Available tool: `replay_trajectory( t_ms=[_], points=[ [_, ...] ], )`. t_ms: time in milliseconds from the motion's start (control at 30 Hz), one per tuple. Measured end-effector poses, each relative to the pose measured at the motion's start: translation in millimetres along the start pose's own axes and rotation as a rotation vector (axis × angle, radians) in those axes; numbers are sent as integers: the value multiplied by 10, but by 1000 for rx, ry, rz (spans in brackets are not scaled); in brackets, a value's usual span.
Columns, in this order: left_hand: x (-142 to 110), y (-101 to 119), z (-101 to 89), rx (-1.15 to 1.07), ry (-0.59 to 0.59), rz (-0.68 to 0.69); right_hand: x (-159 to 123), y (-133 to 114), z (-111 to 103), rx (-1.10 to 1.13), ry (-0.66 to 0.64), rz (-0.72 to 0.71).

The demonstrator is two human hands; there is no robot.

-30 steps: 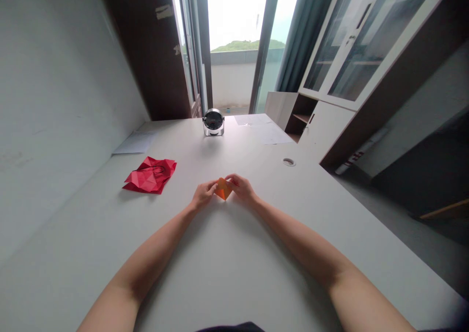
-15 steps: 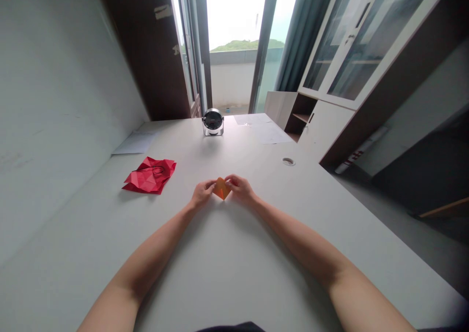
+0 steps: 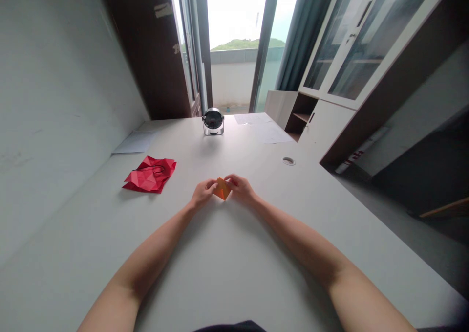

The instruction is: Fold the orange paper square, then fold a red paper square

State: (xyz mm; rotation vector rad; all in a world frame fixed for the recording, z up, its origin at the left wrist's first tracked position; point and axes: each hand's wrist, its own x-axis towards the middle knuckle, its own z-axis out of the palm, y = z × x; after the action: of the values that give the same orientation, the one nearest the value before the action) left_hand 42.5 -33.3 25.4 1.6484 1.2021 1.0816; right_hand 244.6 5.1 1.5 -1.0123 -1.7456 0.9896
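A small folded orange paper (image 3: 222,189) rests on the white table (image 3: 234,254) near its middle. My left hand (image 3: 202,194) pinches the paper's left side with curled fingers. My right hand (image 3: 240,188) pinches its top right corner, fingers closed on it. Both forearms stretch forward from the near edge and meet at the paper.
A crumpled red paper (image 3: 150,175) with a thin black band on it lies at the left. A small round fan (image 3: 213,121) stands at the far end, with white sheets (image 3: 135,143) beside it. A cable hole (image 3: 288,161) sits on the right. The table's right edge drops to the floor.
Almost nothing has moved. Both hands stay on the orange paper, with only slight shifts of the fingers.
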Motion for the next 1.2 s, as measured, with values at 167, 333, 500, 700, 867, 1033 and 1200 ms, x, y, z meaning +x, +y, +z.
replay_trajectory(
  t_ms=[167,333,500,700,867,1033,1200],
  points=[
    [-8,-1,2,5,-1,-11,-7,-5,0,2,10,5],
    [-16,5,1,1,5,-18,-13,-18,-14,-14,-11,7],
    [-16,4,1,-4,0,7,-10,-30,-22,-25,-33,0],
    [-11,-17,7,0,16,-2,-16,-66,-30,-59,-38,6],
    [-8,-7,2,15,-6,9,-22,-75,-32,-68,-34,4],
    [-16,35,0,25,-8,7,-24,-87,-35,-64,-42,10],
    [-24,48,5,25,-1,-12,-21,-88,-42,-85,-50,10]
  ],
)
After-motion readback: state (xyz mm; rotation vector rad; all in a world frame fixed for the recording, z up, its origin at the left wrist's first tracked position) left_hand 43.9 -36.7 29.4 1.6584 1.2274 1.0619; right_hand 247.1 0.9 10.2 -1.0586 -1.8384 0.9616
